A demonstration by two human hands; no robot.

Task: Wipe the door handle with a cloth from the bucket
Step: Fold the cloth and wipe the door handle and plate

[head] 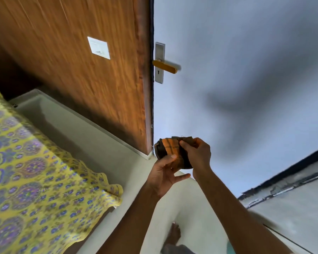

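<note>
A folded orange and dark checked cloth (170,150) is held between both my hands, low in the middle of the view. My left hand (163,176) grips its lower edge with the thumb on top. My right hand (197,154) pinches its right side. The gold lever door handle (164,66) sits on a silver plate (159,52) with a keyhole, well above the cloth, at the edge of the brown wooden door (81,70). No bucket is in view.
A bed with a yellow and purple patterned sheet (35,171) fills the left. A pale wall (237,70) stands right of the door. My bare foot (173,235) rests on the light floor at the bottom. A white notice (99,48) is stuck on the door.
</note>
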